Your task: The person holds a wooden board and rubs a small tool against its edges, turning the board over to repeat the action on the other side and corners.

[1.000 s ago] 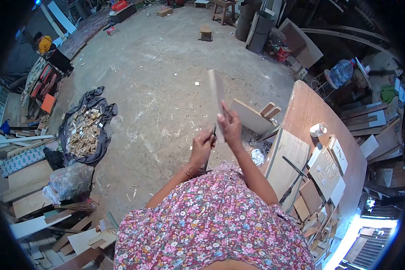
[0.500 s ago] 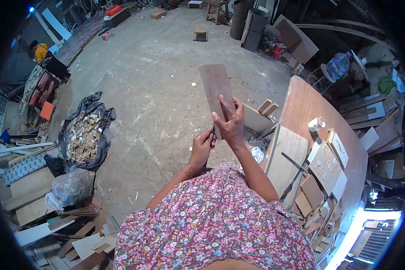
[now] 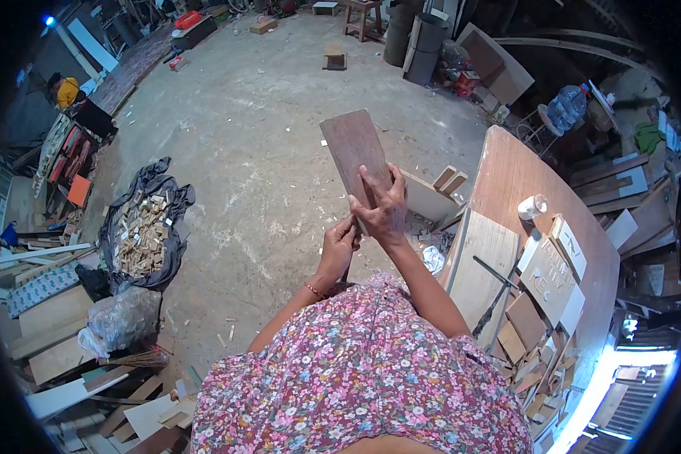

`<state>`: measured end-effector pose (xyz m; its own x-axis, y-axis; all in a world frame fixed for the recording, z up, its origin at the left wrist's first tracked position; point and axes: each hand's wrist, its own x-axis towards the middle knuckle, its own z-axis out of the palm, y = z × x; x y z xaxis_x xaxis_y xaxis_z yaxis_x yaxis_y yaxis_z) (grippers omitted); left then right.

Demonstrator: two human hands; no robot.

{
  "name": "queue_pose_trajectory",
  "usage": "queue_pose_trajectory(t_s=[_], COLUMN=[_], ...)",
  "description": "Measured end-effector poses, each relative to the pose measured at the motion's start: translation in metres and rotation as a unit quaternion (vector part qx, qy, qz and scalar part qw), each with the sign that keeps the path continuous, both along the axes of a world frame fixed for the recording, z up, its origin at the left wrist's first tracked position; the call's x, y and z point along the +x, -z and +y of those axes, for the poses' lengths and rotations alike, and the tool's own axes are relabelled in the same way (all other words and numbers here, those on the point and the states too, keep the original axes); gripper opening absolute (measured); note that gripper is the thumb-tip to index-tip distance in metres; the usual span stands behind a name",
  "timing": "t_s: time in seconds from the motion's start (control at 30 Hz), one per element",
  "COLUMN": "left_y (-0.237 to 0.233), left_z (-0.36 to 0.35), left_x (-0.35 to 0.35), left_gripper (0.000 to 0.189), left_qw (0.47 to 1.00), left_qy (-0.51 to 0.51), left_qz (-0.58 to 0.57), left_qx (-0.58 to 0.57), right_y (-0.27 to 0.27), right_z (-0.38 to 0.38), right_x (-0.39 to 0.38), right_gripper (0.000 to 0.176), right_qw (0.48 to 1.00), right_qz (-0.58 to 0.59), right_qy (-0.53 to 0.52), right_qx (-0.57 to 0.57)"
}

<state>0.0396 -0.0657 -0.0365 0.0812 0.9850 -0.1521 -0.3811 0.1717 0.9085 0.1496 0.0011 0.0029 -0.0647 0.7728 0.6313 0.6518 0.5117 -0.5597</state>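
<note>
A flat, dark brown wooden board (image 3: 350, 145) is held up in front of me, tilted with its top to the left. My right hand (image 3: 385, 208) grips its lower right part, fingers spread over the face and thumb near the left edge. My left hand (image 3: 340, 248), with a beaded bracelet at the wrist, is closed at the board's lower left corner. Its fingers pinch something small and dark that I cannot make out. The board's lower end is partly hidden behind my hands.
At the right stands a wooden table (image 3: 499, 178) with a white jar (image 3: 533, 207), lettered panels (image 3: 550, 274) and wood offcuts. A dark sheet holding wood scraps (image 3: 142, 234) lies on the floor left. A person in yellow (image 3: 68, 92) is at the far left.
The board has tilted further left and its top has shifted left. My right hand has moved slightly left with it, and my left hand stays near the lower corner.
</note>
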Motion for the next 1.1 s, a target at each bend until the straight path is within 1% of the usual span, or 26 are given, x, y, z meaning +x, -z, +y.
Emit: queue_pose_trajectory(t_s=[0.1,0.17,0.2,0.27,0.3,0.33,0.4,0.47,0.53,0.57,0.7,0.77,0.8,0.87,0.9,0.93,0.97,1.0,1.03,1.07,1.1], left_y=[0.002,-0.003,-0.008,-0.017,-0.016,-0.014,-0.012,-0.01,0.001,0.006,0.004,0.002,-0.003,-0.015,-0.011,-0.008,-0.005,-0.004,-0.003,-0.001,-0.002], left_z=[0.001,-0.003,-0.004,-0.006,-0.005,-0.003,0.001,0.003,0.005,0.005,0.005,0.002,-0.001,-0.005,-0.002,0.002,0.005,0.005,0.005,0.004,0.004], left_x=[0.001,0.006,0.008,0.011,0.01,0.008,0.004,0.002,0.002,0.002,0.003,0.006,0.009,0.017,0.015,0.011,0.006,0.003,0.004,0.004,0.004], left_gripper=[0.032,0.028,0.028,0.029,0.029,0.029,0.028,0.026,0.025,0.024,0.026,0.029,0.029,0.033,0.032,0.032,0.032,0.032,0.026,0.026,0.022], left_qw=[1.0,0.998,0.998,0.997,0.997,0.997,0.996,0.999,1.0,1.0,1.0,0.998,0.998,0.998,0.998,0.998,0.997,0.995,0.994,0.994,0.998], left_qy=[-0.01,-0.051,-0.052,-0.029,-0.033,-0.05,-0.066,-0.043,-0.024,-0.008,-0.005,-0.028,-0.031,0.019,-0.006,-0.011,-0.039,-0.067,-0.081,-0.081,-0.042], left_qz=[0.007,0.026,0.026,0.061,0.059,0.037,0.016,0.007,0.016,0.024,0.011,0.012,0.011,0.035,0.031,0.029,0.011,-0.006,-0.015,-0.014,0.003], left_qx=[-0.01,-0.038,-0.038,-0.026,-0.025,-0.041,-0.056,-0.02,-0.008,0.005,-0.02,-0.055,-0.056,-0.053,-0.063,-0.06,-0.064,-0.071,-0.066,-0.071,-0.044], right_y=[0.001,-0.001,-0.003,-0.009,-0.01,-0.01,-0.006,-0.001,0.005,0.007,0.012,0.011,0.012,0.014,0.01,0.006,0.003,0.001,-0.001,-0.001,0.0], right_z=[0.011,0.025,0.03,0.036,0.035,0.032,0.017,0.002,-0.004,-0.002,0.013,0.024,0.03,0.038,0.035,0.029,0.023,0.017,0.012,0.006,0.002], right_x=[0.0,0.001,0.003,0.01,0.011,0.011,0.012,0.01,0.007,0.007,0.007,0.009,0.011,0.017,0.017,0.019,0.019,0.019,0.019,0.019,0.018], right_gripper=[0.057,0.054,0.054,0.053,0.053,0.053,0.054,0.055,0.055,0.056,0.056,0.056,0.056,0.056,0.056,0.055,0.055,0.055,0.055,0.055,0.056], right_qw=[1.0,0.999,0.999,0.998,0.998,0.999,0.998,0.999,0.999,0.998,0.999,0.999,0.999,0.998,0.999,0.999,0.998,0.998,0.999,1.0,0.999], right_qz=[-0.029,-0.02,-0.02,-0.006,0.028,0.026,0.061,0.039,-0.04,-0.056,-0.042,-0.022,-0.022,0.013,0.011,0.031,0.051,0.051,0.026,0.002,-0.023], right_qy=[0.004,0.037,0.036,0.057,0.044,0.041,-0.01,-0.022,-0.034,-0.014,-0.006,0.029,0.026,0.045,0.039,0.025,0.014,0.013,-0.004,-0.02,-0.031], right_qx=[0.001,-0.019,-0.02,-0.013,-0.022,-0.021,-0.033,-0.03,-0.001,0.006,0.005,-0.029,-0.03,-0.033,-0.031,-0.027,-0.025,-0.028,-0.02,-0.014,-0.01])
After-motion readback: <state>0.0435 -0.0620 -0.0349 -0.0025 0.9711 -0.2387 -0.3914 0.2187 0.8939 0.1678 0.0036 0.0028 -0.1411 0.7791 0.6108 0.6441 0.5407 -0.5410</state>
